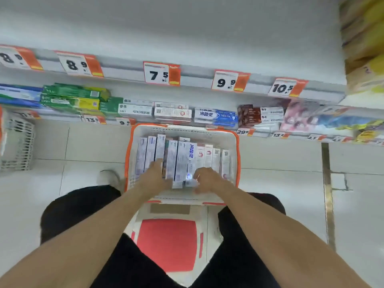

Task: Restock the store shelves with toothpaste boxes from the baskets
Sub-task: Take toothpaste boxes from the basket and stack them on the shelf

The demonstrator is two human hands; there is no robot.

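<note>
Both hands in orange-rimmed basket [236, 154] among upright toothpaste boxes [182, 161]; left hand [154, 175] fingers straight against boxes; right hand [207, 179] fingers curled on box ends, grip unclear

The basket [235, 154] is white plastic lattice with an orange plastic rim, and the toothpaste boxes [182, 161] inside are glossy printed cardboard. The floor [280, 154] is smooth pale tile with a slight sheen, crossed by a dull metal strip [328, 183]. The price tags [161, 73] look like matt paper.
</note>
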